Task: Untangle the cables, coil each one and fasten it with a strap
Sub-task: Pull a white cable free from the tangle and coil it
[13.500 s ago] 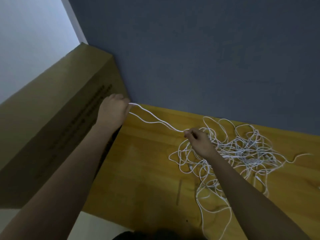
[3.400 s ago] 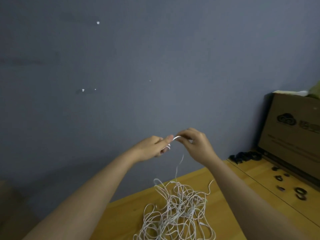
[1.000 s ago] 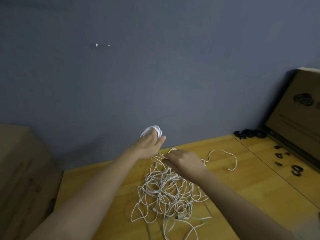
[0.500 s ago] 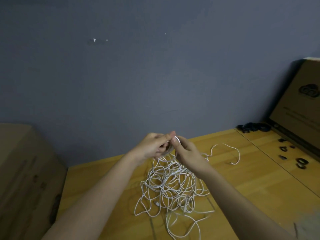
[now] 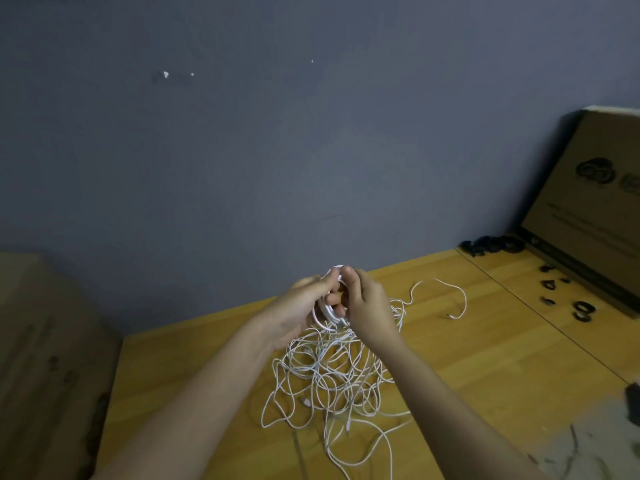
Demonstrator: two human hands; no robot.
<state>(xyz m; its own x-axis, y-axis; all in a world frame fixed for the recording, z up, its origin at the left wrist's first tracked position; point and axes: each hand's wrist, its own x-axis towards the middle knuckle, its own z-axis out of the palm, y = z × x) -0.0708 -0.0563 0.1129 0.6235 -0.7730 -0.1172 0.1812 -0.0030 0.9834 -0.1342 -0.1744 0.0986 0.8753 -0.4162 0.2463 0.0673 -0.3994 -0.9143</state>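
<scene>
A small coil of white cable (image 5: 327, 311) is held up between both hands above the table. My left hand (image 5: 298, 311) grips the coil from the left, fingers curled round it. My right hand (image 5: 367, 306) pinches the coil's top with thumb and fingers. Below them a loose tangle of white cables (image 5: 332, 372) lies on the wooden table (image 5: 485, 358). One free cable end (image 5: 450, 315) trails off to the right. Several black straps (image 5: 581, 310) lie scattered at the right; a darker heap of straps (image 5: 490, 244) sits by the wall.
A brown cardboard box (image 5: 595, 216) stands at the right against the blue-grey wall (image 5: 277, 150). Another cardboard box (image 5: 45, 358) borders the table's left edge. A dark object (image 5: 633, 401) shows at the right edge.
My right hand rose from the tangle and met the left hand at the coil. Both hands now hold the coil a little lower and closer together.
</scene>
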